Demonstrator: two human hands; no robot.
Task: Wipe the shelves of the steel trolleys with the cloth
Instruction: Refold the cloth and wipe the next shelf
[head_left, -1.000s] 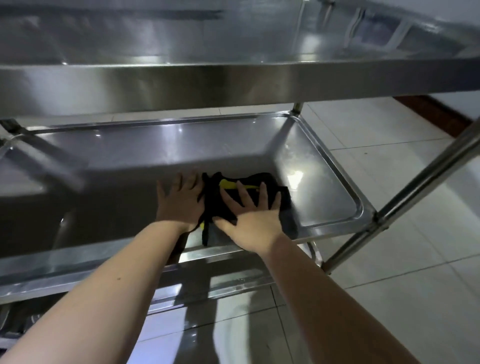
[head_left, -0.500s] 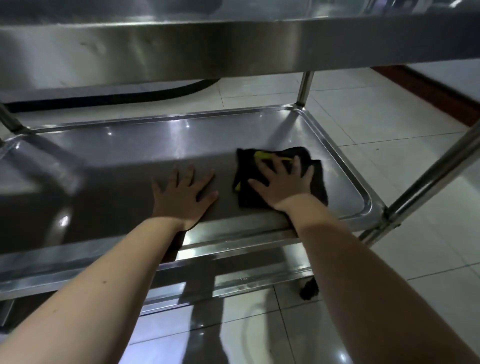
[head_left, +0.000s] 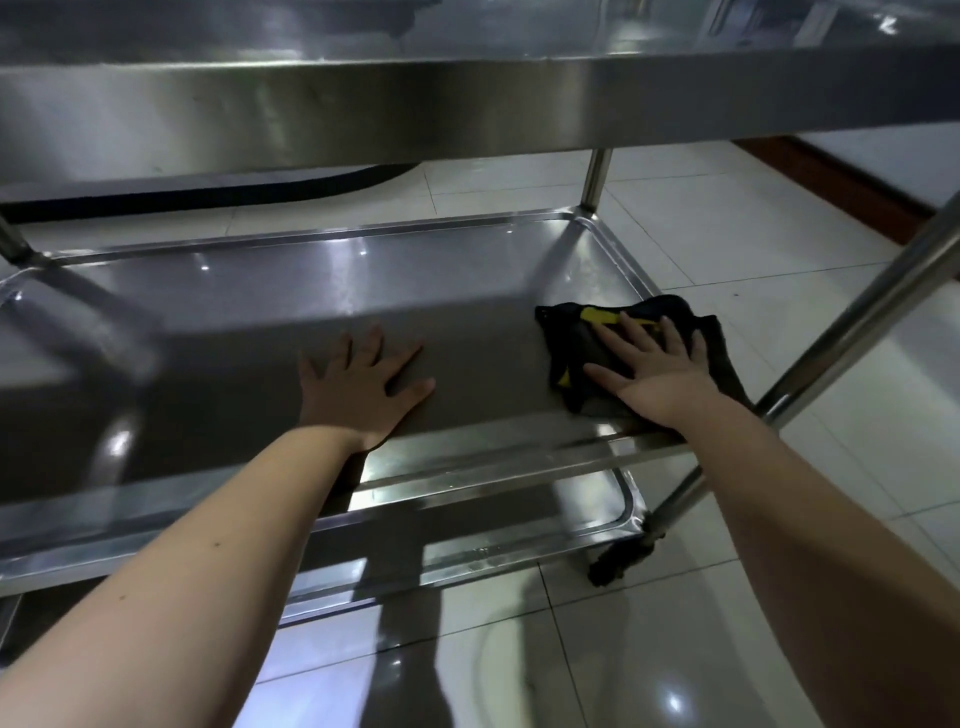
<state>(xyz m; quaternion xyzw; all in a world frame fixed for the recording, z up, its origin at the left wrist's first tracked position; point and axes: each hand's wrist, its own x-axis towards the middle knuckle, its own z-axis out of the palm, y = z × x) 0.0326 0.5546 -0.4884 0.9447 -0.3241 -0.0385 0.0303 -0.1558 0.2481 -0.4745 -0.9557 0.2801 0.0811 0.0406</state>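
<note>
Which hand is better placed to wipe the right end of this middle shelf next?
Right. The right hand lies flat on the black cloth near the right end of the shelf. The left hand rests flat on bare steel nearer the middle, apart from the cloth, probably only bracing.

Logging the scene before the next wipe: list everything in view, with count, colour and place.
top shelf: 1, steel, overhead
middle shelf: 1, steel, under both hands
bottom shelf: 1, steel, lowest
posts: 3, steel, back left, back right, front right
cloth: 1, black and yellow, middle shelf's right end
caster: 1, black, under front right post
floor tiles: many, pale, around trolley
left hand: 1, flat on bare middle shelf
right hand: 1, flat on cloth
</note>
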